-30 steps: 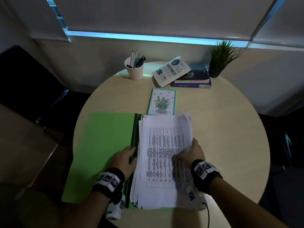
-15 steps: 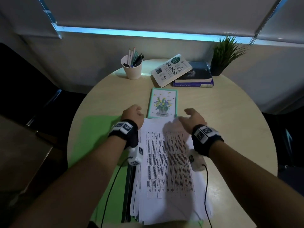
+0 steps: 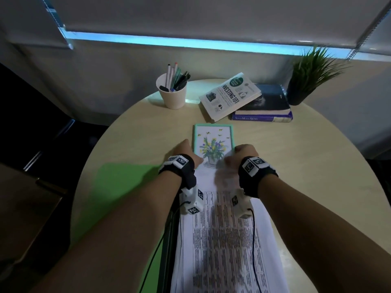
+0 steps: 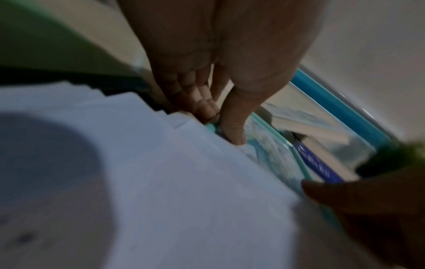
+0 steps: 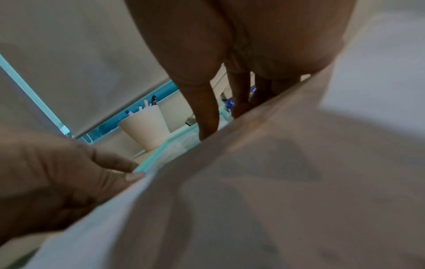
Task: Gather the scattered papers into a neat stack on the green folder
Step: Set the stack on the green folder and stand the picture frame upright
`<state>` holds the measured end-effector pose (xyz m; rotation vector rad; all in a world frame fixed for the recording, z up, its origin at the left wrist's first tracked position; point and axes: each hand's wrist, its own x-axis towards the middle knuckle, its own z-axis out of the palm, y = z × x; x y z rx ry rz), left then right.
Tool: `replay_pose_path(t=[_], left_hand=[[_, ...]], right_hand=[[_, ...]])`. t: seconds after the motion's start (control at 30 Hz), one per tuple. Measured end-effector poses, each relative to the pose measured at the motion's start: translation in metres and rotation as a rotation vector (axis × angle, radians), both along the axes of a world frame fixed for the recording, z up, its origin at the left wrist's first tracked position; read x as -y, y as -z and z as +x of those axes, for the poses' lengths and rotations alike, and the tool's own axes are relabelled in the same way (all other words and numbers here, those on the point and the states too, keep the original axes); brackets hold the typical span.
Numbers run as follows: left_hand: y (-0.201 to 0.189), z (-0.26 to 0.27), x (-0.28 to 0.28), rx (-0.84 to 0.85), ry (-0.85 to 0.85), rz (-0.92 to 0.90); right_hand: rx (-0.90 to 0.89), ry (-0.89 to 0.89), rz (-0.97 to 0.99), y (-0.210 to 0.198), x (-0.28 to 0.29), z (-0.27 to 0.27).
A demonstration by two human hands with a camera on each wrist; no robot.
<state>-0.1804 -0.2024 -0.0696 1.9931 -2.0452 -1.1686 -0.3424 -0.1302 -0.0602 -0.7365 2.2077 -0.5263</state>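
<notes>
A stack of printed papers [image 3: 224,240] lies on the right half of the open green folder [image 3: 127,187], beside its black spine [image 3: 167,250]. Both my hands are at the stack's far edge. My left hand [image 3: 186,151] is at the far left corner, where its fingers [image 4: 207,109] and thumb point down against the papers [image 4: 161,182]. My right hand [image 3: 245,152] is at the far right part, and its fingers [image 5: 239,102] and thumb hang straight down behind the paper edge [image 5: 276,182]. Neither hand grips a sheet. The far edge overlaps a floral notebook.
The floral notebook [image 3: 213,140] lies just beyond the papers on the round table [image 3: 296,166]. Farther back stand a cup of pens [image 3: 172,92], a white book [image 3: 230,96] leaning on two stacked books [image 3: 264,106], and a potted plant [image 3: 311,75].
My hands left the stack's near sides and went to its far edge, then dropped their fingers over it. The papers' far end now overlaps the notebook a little.
</notes>
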Motion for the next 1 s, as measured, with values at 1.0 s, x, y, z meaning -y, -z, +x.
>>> replay_pose_path(t=[1.0], left_hand=[[-0.03,0.027,0.114,-0.532,-0.146,-0.35]], right_hand=[[-0.118,0.007,-0.502,-0.012,0.16,0.023]])
